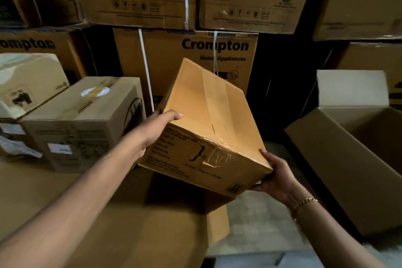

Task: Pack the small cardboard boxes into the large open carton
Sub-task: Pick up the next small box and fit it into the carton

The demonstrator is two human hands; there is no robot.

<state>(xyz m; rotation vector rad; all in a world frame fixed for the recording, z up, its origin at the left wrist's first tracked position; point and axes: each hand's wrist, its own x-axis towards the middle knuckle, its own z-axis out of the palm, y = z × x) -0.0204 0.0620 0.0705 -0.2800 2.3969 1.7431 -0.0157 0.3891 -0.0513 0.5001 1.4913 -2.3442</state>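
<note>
From the head camera we see a taped small cardboard box [208, 119] held tilted in mid-frame, above a flat cardboard surface [130, 224] that fills the lower left. Our left hand [156, 128] clasps the box's left edge with the thumb laid over the top, and our right hand [276, 174], a bracelet [304, 202] at its wrist, cups the lower right corner with fingers curled beneath. The large open carton [339, 169] stands at the right edge, apart from the held box, while other small boxes [87, 119] sit at middle left before stacked printed cartons [195, 54].
</note>
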